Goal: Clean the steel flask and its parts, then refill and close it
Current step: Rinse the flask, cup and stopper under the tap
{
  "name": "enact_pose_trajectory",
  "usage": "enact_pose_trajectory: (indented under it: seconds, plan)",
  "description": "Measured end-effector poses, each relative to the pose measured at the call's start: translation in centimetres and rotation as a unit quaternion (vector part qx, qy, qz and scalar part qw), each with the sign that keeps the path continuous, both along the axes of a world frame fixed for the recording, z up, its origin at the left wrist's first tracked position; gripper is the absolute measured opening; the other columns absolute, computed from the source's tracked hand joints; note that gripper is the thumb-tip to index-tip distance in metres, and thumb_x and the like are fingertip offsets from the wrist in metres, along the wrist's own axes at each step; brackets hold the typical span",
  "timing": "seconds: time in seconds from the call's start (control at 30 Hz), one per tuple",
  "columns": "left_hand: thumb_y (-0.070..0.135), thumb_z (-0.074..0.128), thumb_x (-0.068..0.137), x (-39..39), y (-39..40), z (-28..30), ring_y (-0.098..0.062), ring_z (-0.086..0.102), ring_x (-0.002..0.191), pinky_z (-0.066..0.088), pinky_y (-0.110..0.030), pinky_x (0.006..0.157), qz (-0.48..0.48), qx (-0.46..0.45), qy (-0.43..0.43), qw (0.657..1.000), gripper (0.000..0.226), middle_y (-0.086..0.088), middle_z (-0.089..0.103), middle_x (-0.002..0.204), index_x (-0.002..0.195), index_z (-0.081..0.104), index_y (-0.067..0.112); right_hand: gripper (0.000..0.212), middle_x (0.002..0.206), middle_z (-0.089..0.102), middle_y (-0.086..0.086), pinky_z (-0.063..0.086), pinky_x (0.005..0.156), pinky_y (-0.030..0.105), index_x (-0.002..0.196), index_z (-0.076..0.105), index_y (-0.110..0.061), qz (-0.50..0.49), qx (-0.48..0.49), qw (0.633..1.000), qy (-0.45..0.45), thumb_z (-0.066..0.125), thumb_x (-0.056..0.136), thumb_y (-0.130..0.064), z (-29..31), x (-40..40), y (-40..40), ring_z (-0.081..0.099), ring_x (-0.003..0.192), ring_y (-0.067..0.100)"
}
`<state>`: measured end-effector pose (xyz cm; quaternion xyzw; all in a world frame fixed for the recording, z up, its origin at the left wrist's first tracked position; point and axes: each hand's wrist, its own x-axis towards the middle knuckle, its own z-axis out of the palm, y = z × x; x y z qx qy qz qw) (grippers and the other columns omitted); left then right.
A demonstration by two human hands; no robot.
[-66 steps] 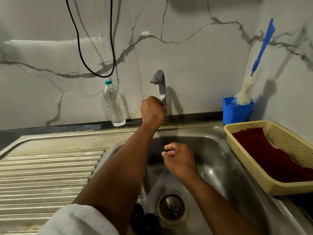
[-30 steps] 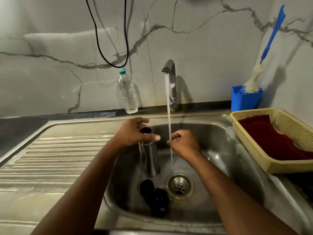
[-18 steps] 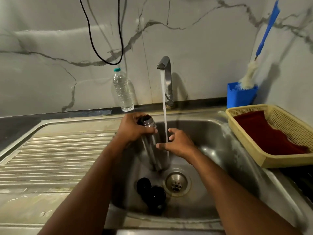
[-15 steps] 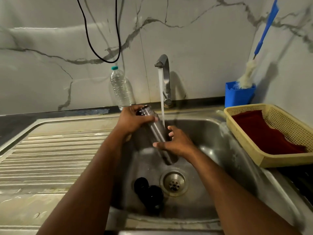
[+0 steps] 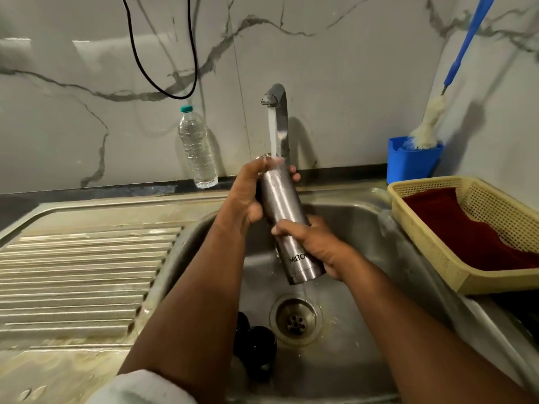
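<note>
With left hand (image 5: 245, 196) gripping the steel flask (image 5: 284, 217) near its mouth and right hand (image 5: 316, 246) wrapped round its base, the person should keep the mouth under the tap (image 5: 275, 96) stream at 12 o'clock

Only one legible marking: dark capital letters "MILTO", the rest cut off behind the right hand (image 5: 319, 247), printed near the base of the brushed-steel cylindrical flask (image 5: 284, 217); no readable label on the clear plastic water bottle (image 5: 197, 148).

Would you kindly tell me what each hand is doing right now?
Left hand: grips the brushed steel flask near its top.
Right hand: grips its lower body.
</note>
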<state>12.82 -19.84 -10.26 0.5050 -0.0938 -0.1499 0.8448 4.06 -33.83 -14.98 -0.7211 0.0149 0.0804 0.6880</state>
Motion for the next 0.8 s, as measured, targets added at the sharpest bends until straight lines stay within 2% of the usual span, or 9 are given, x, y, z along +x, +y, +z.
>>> enact_pose_trajectory:
  seconds: [0.07,0.17,0.27,0.37,0.47,0.57,0.63,0.73,0.8]
  plan:
    - [0.020,0.074,0.083,0.3,0.0,-0.4,-0.026,0.070,0.089,0.057,-0.043,0.088,-0.007,-0.002,0.001,1.000,0.020,-0.010,0.070,0.095,0.100,0.068,0.012,0.044,0.087,0.076,0.018,0.061,0.082,0.060,0.099,0.073,-0.011,0.009,0.006,1.000,0.024,0.085,0.063,-0.032,0.2,-0.2,-0.1,0.072,0.076,0.031]
    - [0.016,0.071,0.083,1.1,-0.7,-0.8,-0.024,0.067,0.075,0.058,-0.039,0.074,0.044,0.002,0.033,0.998,0.008,-0.010,0.067,0.087,0.089,0.069,0.011,0.068,0.085,0.078,0.005,0.065,0.074,0.052,0.103,0.072,-0.017,-0.046,-0.121,0.992,-0.006,0.084,0.046,-0.053,0.3,-0.2,0.2,0.076,0.074,0.022]
    - [0.021,0.084,0.050,2.2,-1.7,-0.8,-0.030,0.067,0.075,0.058,-0.041,0.071,0.169,0.087,0.079,0.979,0.048,-0.016,0.072,0.089,0.095,0.076,0.007,0.080,0.096,0.074,-0.004,0.062,0.071,0.037,0.113,0.066,-0.028,-0.112,-0.327,0.937,-0.055,0.085,0.046,-0.066,1.0,-0.9,0.7,0.072,0.080,0.018]
    - [0.025,0.089,0.052,3.5,-2.2,-0.7,-0.031,0.073,0.079,0.061,-0.043,0.074,0.220,0.090,0.117,0.964,0.063,-0.014,0.080,0.098,0.112,0.078,0.008,0.076,0.102,0.069,-0.002,0.057,0.071,0.033,0.118,0.057,-0.027,-0.151,-0.448,0.876,-0.093,0.086,0.058,-0.064,1.7,-1.0,0.7,0.069,0.086,0.021]
    - [0.047,0.099,0.055,3.4,-1.9,0.0,-0.029,0.069,0.077,0.059,-0.039,0.069,0.152,0.070,0.110,0.980,0.076,-0.014,0.075,0.101,0.115,0.075,0.008,0.066,0.093,0.068,-0.009,0.058,0.065,0.031,0.111,0.059,-0.032,-0.114,-0.317,0.939,-0.074,0.088,0.058,-0.059,1.5,-1.0,0.8,0.069,0.077,0.012]
    - [0.037,0.076,0.088,2.0,-0.7,-0.1,-0.024,0.064,0.075,0.057,-0.035,0.067,0.054,0.024,0.049,0.997,0.024,-0.011,0.064,0.088,0.090,0.070,0.014,0.044,0.092,0.077,0.004,0.064,0.080,0.049,0.108,0.069,-0.018,-0.013,-0.083,0.996,0.002,0.088,0.070,-0.031,1.3,-0.9,0.3,0.074,0.080,0.022]
    - [0.033,0.069,0.091,1.2,0.2,-0.5,-0.023,0.065,0.082,0.057,-0.036,0.074,0.008,-0.027,0.028,0.999,0.020,-0.007,0.064,0.089,0.091,0.068,0.013,0.045,0.089,0.075,0.018,0.060,0.083,0.055,0.108,0.070,-0.008,0.055,0.012,0.996,0.065,0.084,0.068,-0.023,1.6,-1.1,-0.2,0.070,0.080,0.031]
    - [0.032,0.070,0.083,0.6,0.5,-0.6,-0.021,0.066,0.080,0.058,-0.036,0.075,0.009,-0.033,0.025,0.999,0.024,-0.006,0.063,0.089,0.092,0.067,0.010,0.049,0.095,0.076,0.026,0.060,0.085,0.058,0.105,0.071,-0.008,0.056,-0.009,0.996,0.065,0.084,0.062,-0.027,1.6,-1.1,-0.1,0.070,0.078,0.032]
    - [0.026,0.065,0.084,1.0,-0.1,-0.2,-0.024,0.066,0.076,0.058,-0.035,0.069,0.062,-0.006,0.034,0.997,0.018,-0.008,0.065,0.084,0.089,0.067,0.009,0.041,0.091,0.078,0.014,0.063,0.082,0.053,0.100,0.071,-0.016,0.005,-0.077,0.997,0.021,0.089,0.066,-0.031,1.6,-1.1,0.3,0.073,0.075,0.023]
